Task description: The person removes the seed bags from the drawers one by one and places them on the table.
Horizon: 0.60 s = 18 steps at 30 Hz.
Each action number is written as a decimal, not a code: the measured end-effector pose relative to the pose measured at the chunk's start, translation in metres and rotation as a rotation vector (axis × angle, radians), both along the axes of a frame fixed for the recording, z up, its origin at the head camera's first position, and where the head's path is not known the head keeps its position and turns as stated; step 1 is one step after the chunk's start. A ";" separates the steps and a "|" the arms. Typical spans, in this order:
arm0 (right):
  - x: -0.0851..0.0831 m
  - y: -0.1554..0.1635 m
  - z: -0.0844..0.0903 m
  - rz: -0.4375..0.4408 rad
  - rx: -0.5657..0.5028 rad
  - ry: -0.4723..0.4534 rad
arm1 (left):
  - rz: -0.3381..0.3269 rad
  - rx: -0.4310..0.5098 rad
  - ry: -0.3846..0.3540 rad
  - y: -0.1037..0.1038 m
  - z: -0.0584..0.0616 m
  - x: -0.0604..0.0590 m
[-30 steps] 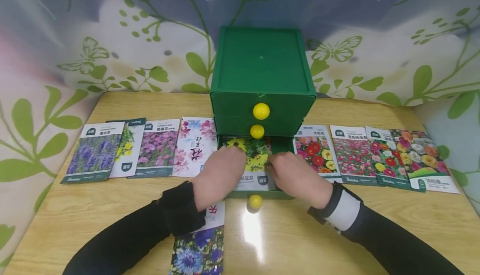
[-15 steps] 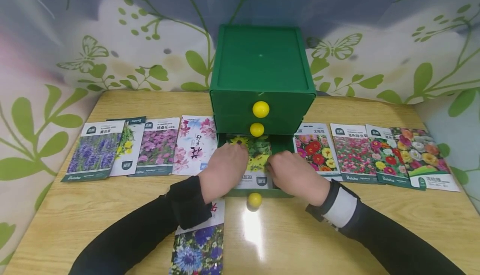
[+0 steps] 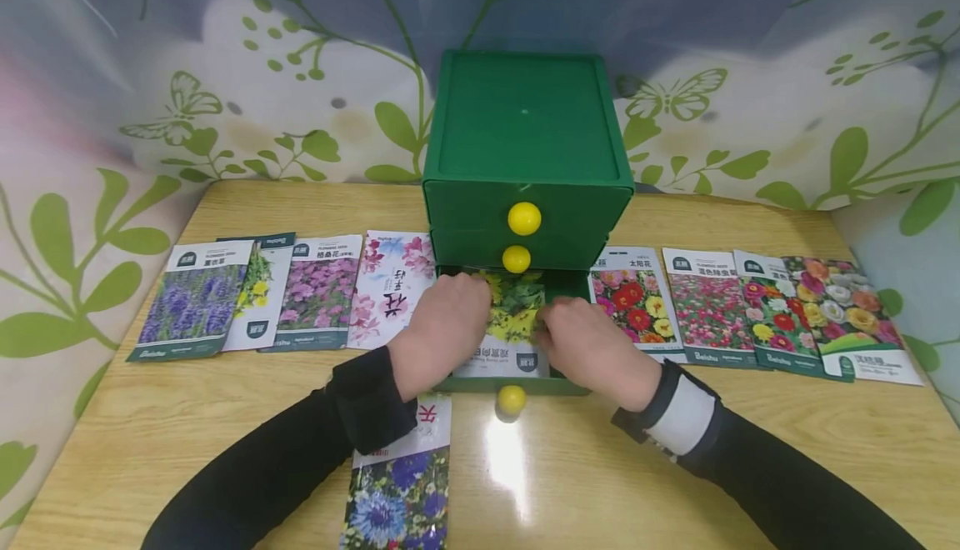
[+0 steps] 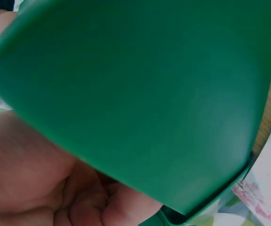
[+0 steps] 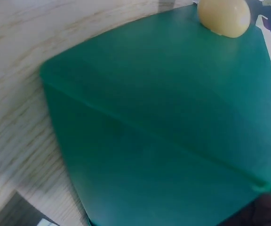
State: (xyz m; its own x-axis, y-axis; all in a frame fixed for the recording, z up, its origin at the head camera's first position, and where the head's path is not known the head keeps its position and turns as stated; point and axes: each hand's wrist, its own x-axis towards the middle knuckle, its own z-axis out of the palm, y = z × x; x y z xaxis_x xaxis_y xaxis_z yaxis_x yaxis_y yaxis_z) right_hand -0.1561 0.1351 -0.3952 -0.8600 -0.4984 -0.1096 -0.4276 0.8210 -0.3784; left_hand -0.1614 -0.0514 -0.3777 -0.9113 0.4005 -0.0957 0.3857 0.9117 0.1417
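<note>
Nearest to us, a seed packet printed with blue cornflowers [image 3: 401,483] lies flat on the pale wooden table [image 3: 750,450], partly under our left sleeve. Just beyond it, the bottom drawer of the small green plastic chest [image 3: 525,129] stands pulled out, its round yellow knob [image 3: 512,400] facing us. Both our hands are down in that open bottom drawer [image 3: 510,384]: our left hand [image 3: 442,329] rests with its fingers curled over the left side of a seed packet printed with yellow flowers and green leaves [image 3: 512,317], and our right hand [image 3: 592,348] is curled onto its right side, so the packet sits between the two hands inside the drawer, its white label end towards us. Whether the fingertips pinch the packet's edges or merely press on it we cannot tell, since the backs of the hands hide them; the wrist views show only green drawer wall and, on the left, a little of the palm. Farther back, two more yellow knobs mark the shut middle drawer [image 3: 516,258] and shut top drawer [image 3: 523,218]. To the left of the chest lies a row of four flower seed packets [image 3: 285,292], and to its right another row of four seed packets [image 3: 750,308]. Behind the table hangs a leaf-patterned curtain [image 3: 225,75].
</note>
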 end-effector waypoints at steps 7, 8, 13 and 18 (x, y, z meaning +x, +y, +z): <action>-0.007 0.003 0.001 -0.083 -0.070 -0.040 | 0.070 0.029 -0.069 -0.001 0.001 -0.006; -0.008 0.004 0.002 -0.095 -0.096 -0.050 | 0.075 0.035 -0.076 -0.002 0.002 -0.007; -0.012 0.011 0.003 -0.123 -0.233 -0.074 | 0.106 0.112 -0.091 -0.007 0.007 -0.011; -0.011 0.019 0.006 -0.140 -0.320 -0.126 | 0.115 0.218 -0.106 -0.016 0.011 -0.009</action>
